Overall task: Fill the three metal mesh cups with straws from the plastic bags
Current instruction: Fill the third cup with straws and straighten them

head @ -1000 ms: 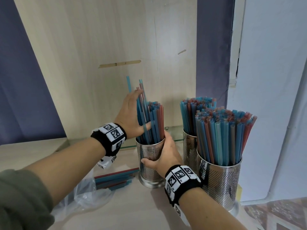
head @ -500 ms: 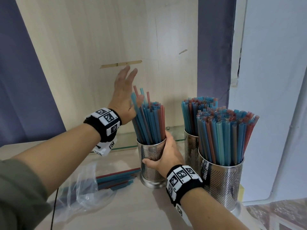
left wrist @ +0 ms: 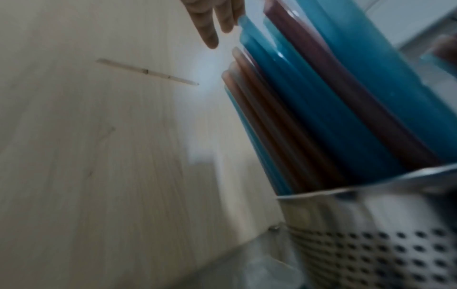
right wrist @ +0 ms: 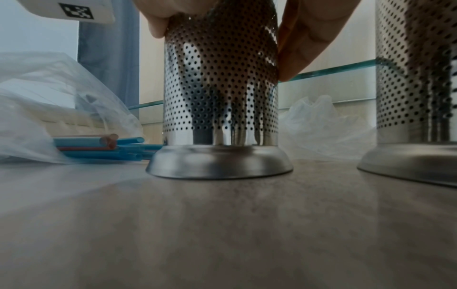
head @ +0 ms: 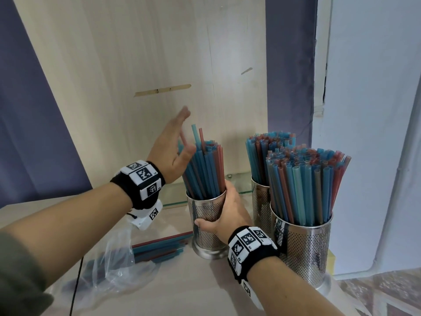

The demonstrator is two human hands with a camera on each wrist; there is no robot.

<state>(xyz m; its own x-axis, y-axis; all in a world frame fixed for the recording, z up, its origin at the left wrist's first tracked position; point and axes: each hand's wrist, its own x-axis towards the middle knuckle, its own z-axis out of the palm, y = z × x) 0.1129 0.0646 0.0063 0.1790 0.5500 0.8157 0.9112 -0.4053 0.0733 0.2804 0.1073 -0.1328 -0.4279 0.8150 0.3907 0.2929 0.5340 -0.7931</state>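
Two upright straws (head: 197,139) overtop my held mesh cup (head: 208,221); right hand (head: 224,215) wraps it, flat empty left hand (head: 172,148) nearest them.

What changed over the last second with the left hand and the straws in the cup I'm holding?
The left hand let go of the straws and opened flat beside them; they dropped lower, two still poking up. The right hand still grips the left cup, unmoved.

Likely a café or shop back corner — three perforated steel cups (head: 303,252) crammed with drinking straws (head: 305,185) on a pale wood-grain surface (head: 173,293), glass shelf (head: 239,181) behind.
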